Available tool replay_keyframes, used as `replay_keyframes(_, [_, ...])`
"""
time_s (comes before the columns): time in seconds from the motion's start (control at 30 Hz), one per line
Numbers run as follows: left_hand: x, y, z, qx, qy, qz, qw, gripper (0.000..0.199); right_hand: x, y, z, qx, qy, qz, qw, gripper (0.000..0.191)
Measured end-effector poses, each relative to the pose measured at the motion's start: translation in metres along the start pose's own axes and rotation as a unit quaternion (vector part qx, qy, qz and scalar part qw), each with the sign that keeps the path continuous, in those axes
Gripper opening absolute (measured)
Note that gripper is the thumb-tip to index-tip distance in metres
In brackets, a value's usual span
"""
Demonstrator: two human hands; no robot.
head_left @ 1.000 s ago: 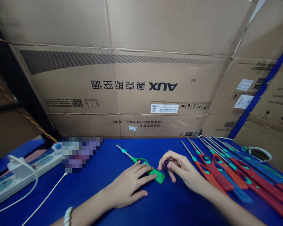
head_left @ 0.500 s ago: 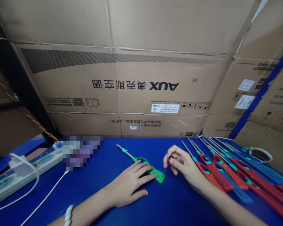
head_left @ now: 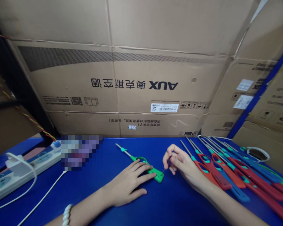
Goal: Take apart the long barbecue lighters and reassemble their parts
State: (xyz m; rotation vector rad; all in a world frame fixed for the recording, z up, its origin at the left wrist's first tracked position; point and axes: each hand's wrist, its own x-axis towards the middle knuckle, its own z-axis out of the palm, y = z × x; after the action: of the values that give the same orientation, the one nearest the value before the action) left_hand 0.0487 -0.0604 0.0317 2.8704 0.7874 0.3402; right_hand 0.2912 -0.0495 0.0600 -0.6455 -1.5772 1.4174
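A green long-necked lighter (head_left: 158, 175) lies at a slant on the blue table (head_left: 132, 216), its metal tube pointing to the upper left. My left hand (head_left: 129, 182) rests flat with spread fingers, several fingertips on the lighter's handle. Just right of the handle, my right hand (head_left: 178, 161) pinches a small screwdriver (head_left: 169, 162) with a dark purple grip, mostly hidden by the fingers. Its thin shaft slants down to the handle's lower end; whether the tip touches cannot be made out.
Several red, orange, blue and green lighters (head_left: 240, 175) lie side by side at right, near a tape roll (head_left: 258, 154). A white power strip (head_left: 25, 171) with cables is at left. Cardboard (head_left: 132, 69) stands behind the table.
The view has shifted slightly. My right hand has turned a little and its fingers now cover more of the screwdriver grip. My left hand stays on the green lighter.
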Motion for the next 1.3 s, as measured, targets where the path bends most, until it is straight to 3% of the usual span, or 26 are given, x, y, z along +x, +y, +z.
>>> replay_keyframes(0.23, [0.0000,-0.0009,0.0011,0.000,-0.012,-0.003,1.000,0.052,-0.0002,-0.0055,0.0002,0.016,0.031,0.019,0.999,0.038])
replay_keyframes(0.5, [-0.0003,-0.0001,0.0006,-0.006,-0.003,-0.003,1.000,0.052,0.0000,-0.0034,-0.0034,0.005,0.019,0.004,1.000,0.027])
replay_keyframes(0.77, [-0.0006,0.0007,-0.0003,-0.002,-0.006,-0.004,1.000,0.053,-0.0003,-0.0054,0.0018,0.050,0.023,0.008,0.998,0.035])
replay_keyframes(0.93, [-0.0001,0.0006,-0.0004,-0.004,0.001,-0.001,1.000,0.052,0.0001,-0.0045,0.0007,0.014,0.017,0.016,1.000,0.029])
replay_keyframes(1.1, [-0.0002,0.0012,-0.0002,-0.002,-0.005,-0.005,1.000,0.052,-0.0012,-0.0052,0.0027,0.028,0.022,0.018,0.999,0.038])
replay_keyframes(1.3, [-0.0008,0.0006,0.0005,-0.002,-0.014,-0.008,1.000,0.052,-0.0010,-0.0057,-0.0003,-0.005,0.021,0.013,1.000,0.029])
